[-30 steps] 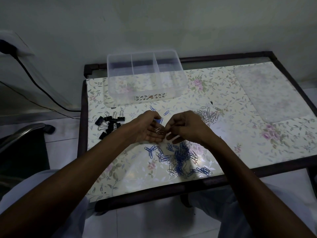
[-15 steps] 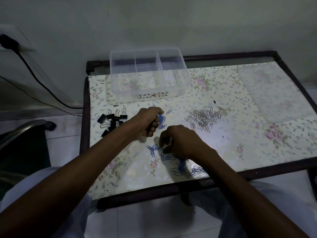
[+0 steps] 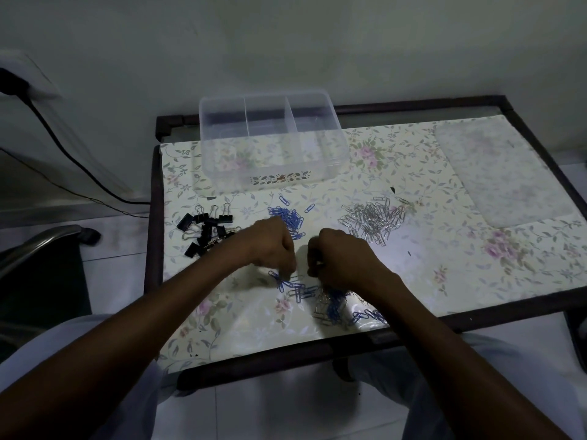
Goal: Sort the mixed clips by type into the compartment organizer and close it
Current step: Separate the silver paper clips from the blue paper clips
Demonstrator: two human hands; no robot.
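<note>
Picking at mixed clips point(image 3: 320, 296), both hands curled.

Table point(image 3: 444, 274), floral cover, dark frame. Clear 3-compartment organizer point(image 3: 270, 147) at far edge, left of centre, lid off; contents not discernible. Frosted lid point(image 3: 502, 173) lies flat at far right corner. Black binder clips point(image 3: 208, 228) grouped nr left edge. Sorted blue paper clips point(image 3: 287, 215) in a pile mid-table; silver paper clips point(image 3: 373, 219) in a pile to their right, well apart. Mixed clip pile point(image 3: 320, 300) nr near edge. Left hand point(image 3: 270, 246) and right hand point(image 3: 343, 262) both over mixed pile, fingers curled down at it; held items too small to tell. Black cable point(image 3: 63, 150) on wall, left of table.
</note>
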